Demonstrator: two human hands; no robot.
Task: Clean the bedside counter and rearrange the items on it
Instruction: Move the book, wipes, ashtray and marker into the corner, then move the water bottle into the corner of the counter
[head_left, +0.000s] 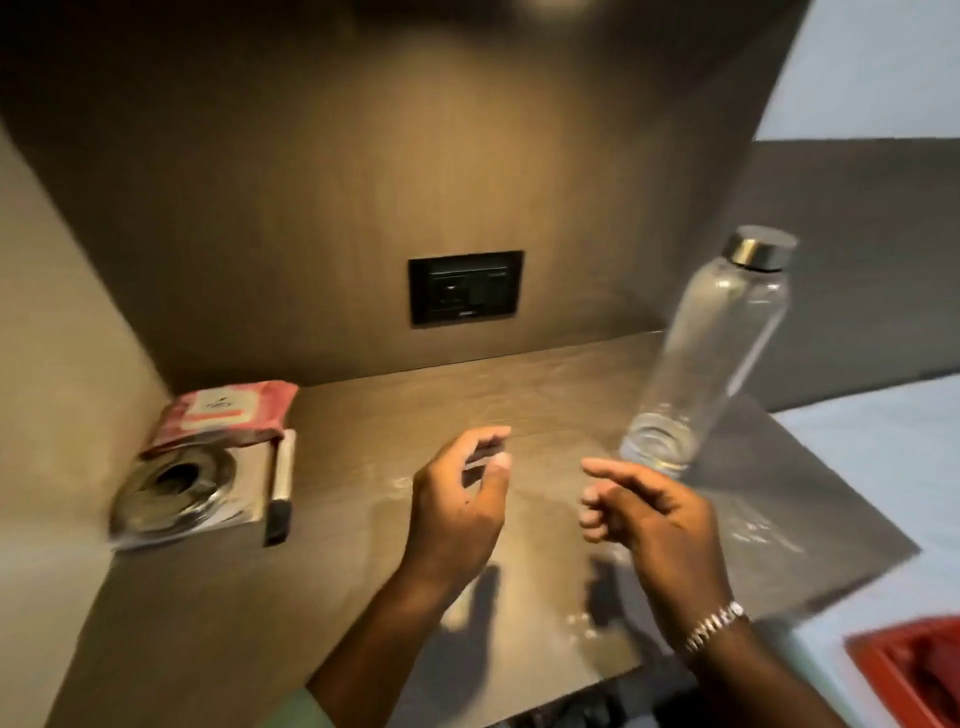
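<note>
A clear glass bottle with a metal cap stands on the brown bedside counter, at its right side. My right hand hovers just in front of the bottle's base, fingers loosely apart, holding nothing. My left hand is over the middle of the counter, fingers curled but apart, also with nothing in it. At the far left corner lie a pink wipes packet, a packaged round metal piece and a slim silver and black stick.
A black socket plate sits in the back wall. Walls close the counter at the back and the left. A bed with a pale sheet borders the right side, and a red tray shows at the lower right.
</note>
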